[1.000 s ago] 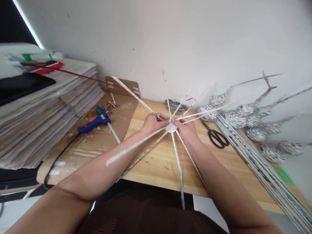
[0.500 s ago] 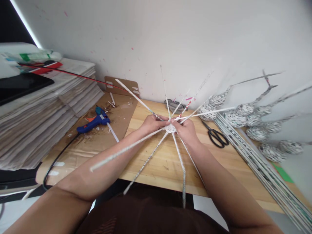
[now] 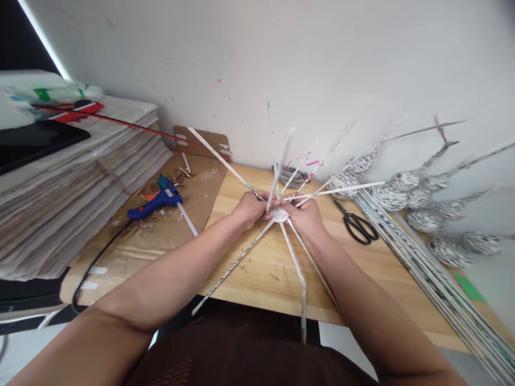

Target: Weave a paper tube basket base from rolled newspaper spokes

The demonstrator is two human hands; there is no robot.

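Note:
A small round woven paper base (image 3: 279, 215) is held between my two hands above the wooden table. Rolled paper strips fan out from it in all directions, some toward the wall and some toward my body. My left hand (image 3: 252, 207) pinches at its left side, where one pale paper strip (image 3: 285, 155) now stands up, blurred. On the opposite side my right hand (image 3: 304, 215) grips the rim, thumb on top and fingers partly hidden behind. Another white strip (image 3: 350, 188) points right, over the right hand.
Black-handled scissors (image 3: 358, 225) lie right of my hands, beside a bundle of rolled paper sticks (image 3: 418, 273). Several woven paper pieces (image 3: 392, 195) stand by the wall. At left, a blue glue gun (image 3: 156, 201) rests on cardboard (image 3: 161, 254) near stacked newspapers (image 3: 120, 155).
The strip that pointed toward me at the lower left has swung up and over, and now stands upright by my left fingers. Both hands stay around the base, which has shifted slightly.

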